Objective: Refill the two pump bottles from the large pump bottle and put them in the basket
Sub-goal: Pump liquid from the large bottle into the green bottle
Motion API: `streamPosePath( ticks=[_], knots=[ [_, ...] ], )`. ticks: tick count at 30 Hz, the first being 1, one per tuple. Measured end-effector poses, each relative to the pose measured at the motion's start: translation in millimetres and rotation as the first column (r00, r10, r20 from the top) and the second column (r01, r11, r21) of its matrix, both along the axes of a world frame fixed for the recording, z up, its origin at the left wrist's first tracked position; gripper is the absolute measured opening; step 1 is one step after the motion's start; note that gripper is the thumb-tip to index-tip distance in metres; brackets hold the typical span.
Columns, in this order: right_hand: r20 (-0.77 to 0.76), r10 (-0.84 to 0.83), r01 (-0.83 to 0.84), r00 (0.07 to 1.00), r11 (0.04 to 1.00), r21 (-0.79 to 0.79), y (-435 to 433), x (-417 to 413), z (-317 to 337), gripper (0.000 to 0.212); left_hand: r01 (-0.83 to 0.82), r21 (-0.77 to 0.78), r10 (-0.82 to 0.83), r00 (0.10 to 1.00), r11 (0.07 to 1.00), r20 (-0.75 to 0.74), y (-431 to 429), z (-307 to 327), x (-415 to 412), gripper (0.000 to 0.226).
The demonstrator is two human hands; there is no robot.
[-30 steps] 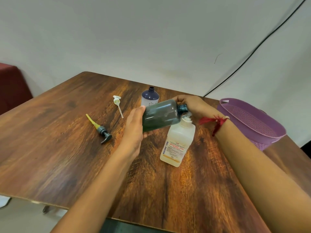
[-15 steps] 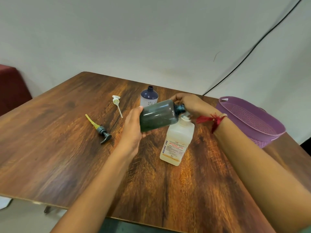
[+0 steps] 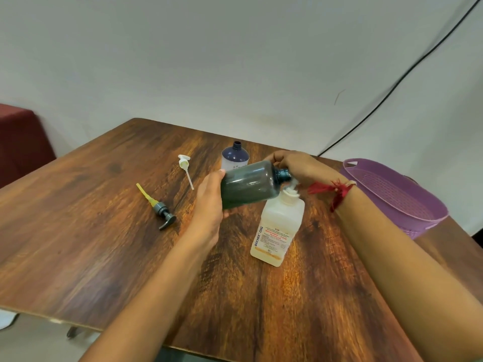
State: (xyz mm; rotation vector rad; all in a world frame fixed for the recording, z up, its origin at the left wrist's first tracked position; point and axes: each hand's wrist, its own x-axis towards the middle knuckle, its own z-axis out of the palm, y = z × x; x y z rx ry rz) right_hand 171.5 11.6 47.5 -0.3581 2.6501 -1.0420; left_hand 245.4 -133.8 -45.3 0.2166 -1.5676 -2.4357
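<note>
My left hand (image 3: 209,205) grips the base of a dark grey pump bottle (image 3: 248,184), which has no pump and is held on its side. Its open neck sits at the spout of the large white pump bottle (image 3: 279,228), upright on the table (image 3: 91,244). My right hand (image 3: 298,165) is curled over that bottle's pump head, most of which is hidden. A second small bottle (image 3: 234,154), dark blue on top and uncapped, stands behind. The purple basket (image 3: 392,194) is at the right.
Two removed pumps lie on the table to the left: a white pump (image 3: 184,165) and a grey pump with a yellow tube (image 3: 162,212). A black cable (image 3: 392,87) runs down the wall. A dark red piece of furniture (image 3: 21,142) stands at far left.
Hardly anything: both hands keep the same hold, and the dark bottle's neck stays at the large bottle's spout. The view has shifted slightly.
</note>
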Motion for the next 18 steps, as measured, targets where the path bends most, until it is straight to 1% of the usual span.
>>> streamPosePath(
  ticks=[3, 4, 5, 7, 8, 10, 11, 14, 16, 18],
  knots=[
    [0.028, -0.040, 0.042, 0.999, 0.996, -0.079, 4, 4, -5, 0.037, 0.017, -0.008, -0.017, 1.000, 1.000, 0.005, 1, -1, 0, 0.025],
    [0.031, -0.043, 0.045, 0.999, 0.996, -0.073, 6, 4, -7, 0.034, 0.026, -0.003, -0.026, 1.000, 1.000, 0.014, 2, -1, 1, 0.025],
    [0.015, -0.028, 0.029, 0.999, 0.999, -0.036, 6, 4, -7, 0.033, 0.026, 0.006, -0.026, 0.999, 1.000, 0.022, 2, -1, 1, 0.024],
    [0.007, 0.002, -0.002, 1.000, 0.997, 0.081, 3, 2, -3, 0.039, 0.011, 0.021, -0.011, 1.000, 1.000, 0.029, 0, -2, 2, 0.022],
    [0.021, 0.004, -0.006, 1.000, 0.997, 0.080, 2, 1, 0, 0.040, 0.008, 0.025, -0.009, 1.000, 1.000, 0.023, -1, -1, 2, 0.022],
    [0.083, 0.023, -0.025, 0.996, 0.999, 0.027, -1, 0, 4, 0.035, 0.012, 0.032, -0.013, 1.000, 0.999, 0.011, -3, 0, 3, 0.021],
    [0.086, 0.034, -0.036, 0.996, 0.999, 0.020, -1, -2, 4, 0.034, 0.010, 0.026, -0.010, 1.000, 1.000, 0.004, -3, 0, 2, 0.021],
    [0.074, -0.012, 0.010, 0.997, 1.000, 0.026, 6, -5, -4, 0.034, -0.010, 0.007, 0.010, 1.000, 1.000, 0.003, 2, 1, 0, 0.022],
    [0.025, -0.010, 0.009, 1.000, 0.999, 0.050, 7, -2, -7, 0.031, -0.022, 0.013, 0.022, 1.000, 1.000, 0.001, 4, 3, -1, 0.022],
    [0.017, -0.009, 0.008, 1.000, 0.997, 0.081, 6, -1, -4, 0.035, -0.027, 0.025, 0.027, 1.000, 0.999, -0.001, 4, 4, -1, 0.021]
  ],
)
